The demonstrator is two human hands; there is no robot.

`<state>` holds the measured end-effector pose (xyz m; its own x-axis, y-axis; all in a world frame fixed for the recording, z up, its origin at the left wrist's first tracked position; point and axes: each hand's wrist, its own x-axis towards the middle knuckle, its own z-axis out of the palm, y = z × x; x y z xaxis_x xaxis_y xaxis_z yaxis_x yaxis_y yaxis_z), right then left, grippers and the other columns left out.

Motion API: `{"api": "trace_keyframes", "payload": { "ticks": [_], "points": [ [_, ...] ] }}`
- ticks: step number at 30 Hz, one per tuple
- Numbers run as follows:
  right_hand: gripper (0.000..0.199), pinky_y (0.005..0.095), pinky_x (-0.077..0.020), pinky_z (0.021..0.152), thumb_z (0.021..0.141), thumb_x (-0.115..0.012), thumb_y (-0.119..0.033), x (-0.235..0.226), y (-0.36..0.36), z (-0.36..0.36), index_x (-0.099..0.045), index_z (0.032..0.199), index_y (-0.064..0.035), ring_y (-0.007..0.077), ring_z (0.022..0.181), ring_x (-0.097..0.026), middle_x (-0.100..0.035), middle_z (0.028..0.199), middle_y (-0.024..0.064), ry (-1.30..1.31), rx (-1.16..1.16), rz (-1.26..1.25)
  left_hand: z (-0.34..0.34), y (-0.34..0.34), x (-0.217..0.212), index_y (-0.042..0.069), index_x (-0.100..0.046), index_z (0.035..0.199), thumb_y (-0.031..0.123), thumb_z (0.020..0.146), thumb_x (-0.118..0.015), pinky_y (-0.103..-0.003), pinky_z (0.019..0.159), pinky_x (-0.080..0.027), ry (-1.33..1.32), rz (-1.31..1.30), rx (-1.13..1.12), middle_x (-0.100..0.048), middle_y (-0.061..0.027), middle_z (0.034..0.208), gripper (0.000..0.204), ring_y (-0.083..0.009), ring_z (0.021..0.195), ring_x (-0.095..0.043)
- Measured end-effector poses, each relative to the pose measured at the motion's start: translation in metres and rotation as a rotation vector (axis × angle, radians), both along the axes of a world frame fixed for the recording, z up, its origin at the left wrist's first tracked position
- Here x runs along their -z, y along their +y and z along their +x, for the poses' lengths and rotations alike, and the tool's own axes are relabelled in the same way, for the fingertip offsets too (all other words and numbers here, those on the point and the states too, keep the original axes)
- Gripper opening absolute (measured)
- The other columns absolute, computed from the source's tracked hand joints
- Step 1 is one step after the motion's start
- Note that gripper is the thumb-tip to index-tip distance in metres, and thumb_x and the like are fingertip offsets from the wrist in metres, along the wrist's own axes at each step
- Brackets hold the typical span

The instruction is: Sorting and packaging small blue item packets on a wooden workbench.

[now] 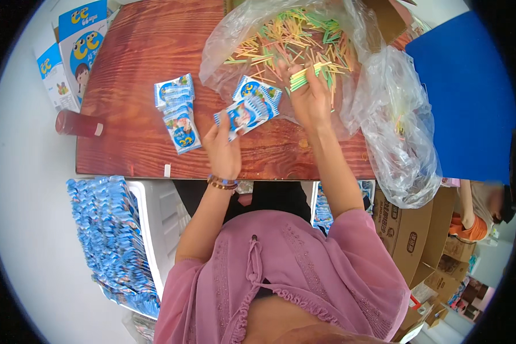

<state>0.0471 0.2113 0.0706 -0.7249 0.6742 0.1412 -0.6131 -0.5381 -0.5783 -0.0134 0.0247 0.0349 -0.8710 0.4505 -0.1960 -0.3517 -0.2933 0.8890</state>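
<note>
My left hand (222,153), with beaded bracelets on its wrist, pinches the near edge of a blue-and-white sachet (243,117). That sachet lies on or against a few more of its kind, fanned out on the table. Over the near side of a clear plastic bag, my right hand (312,103) grips a small bunch of thin yellow-green sticks (305,77). Inside the open bag (218,60) lies a loose heap of thin sticks (295,35) in yellow, green, orange and pink. A second row of overlapping sachets (178,114) rests left of my left hand.
The reddish wooden table (137,51) ends just before my body. A red cylindrical container (77,124) and blue-and-white boxes (83,49) stand at left. Below, a white bin (149,229) holds many filled sachets. Crumpled plastic (398,114), a blue panel (470,97) and cardboard boxes (410,229) occupy the right.
</note>
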Motion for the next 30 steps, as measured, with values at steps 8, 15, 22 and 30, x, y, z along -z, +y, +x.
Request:
{"api": "trace_keyframes", "payload": {
  "ticks": [8, 15, 22, 30],
  "points": [
    [0.025, 0.0472, -0.0319, 0.106, 0.099, -0.037, -0.016, -0.024, -0.063, -0.013, -0.047, 0.114, 0.0014, 0.0346, 0.122, -0.048, -0.06, 0.111, 0.0184, 0.1, 0.078, 0.254, 0.002, 0.004, -0.009, 0.003, -0.064, 0.098, 0.023, 0.094, -0.058, -0.023, 0.068, -0.048, -0.319, 0.418, 0.058, -0.067, -0.0035, 0.097, 0.021, -0.0097, 0.085, -0.06],
    [0.019, 0.0467, -0.0316, 0.107, 0.099, -0.037, -0.015, -0.027, -0.085, -0.018, -0.044, 0.111, -0.0017, 0.0346, 0.122, -0.048, -0.059, 0.113, 0.0213, 0.074, 0.121, 0.296, 0.002, -0.003, -0.009, 0.004, -0.065, 0.097, 0.023, 0.094, -0.059, -0.024, 0.069, -0.048, -0.312, 0.405, 0.038, -0.067, -0.0035, 0.096, 0.02, -0.0094, 0.084, -0.06],
    [0.013, 0.0403, -0.0358, 0.103, 0.099, -0.04, -0.015, -0.032, -0.093, -0.021, -0.043, 0.107, -0.0048, 0.0283, 0.116, -0.052, -0.058, 0.116, 0.0221, -0.061, 0.179, 0.358, 0.003, -0.005, -0.01, 0.005, -0.066, 0.097, 0.023, 0.094, -0.058, -0.026, 0.07, -0.048, -0.283, 0.417, 0.009, -0.067, -0.0031, 0.096, 0.019, -0.0099, 0.085, -0.061],
    [0.027, 0.0346, -0.0388, 0.099, 0.099, -0.041, -0.02, -0.021, -0.109, -0.019, -0.046, 0.117, -0.0013, 0.0224, 0.119, -0.048, -0.047, 0.134, 0.0207, -0.22, 0.179, 0.586, 0.002, -0.003, -0.002, 0.003, -0.063, 0.103, 0.023, 0.096, -0.055, -0.028, 0.075, -0.049, -0.306, 0.525, 0.026, -0.066, -0.0039, 0.101, 0.023, -0.0115, 0.089, -0.061]
  ]
}}
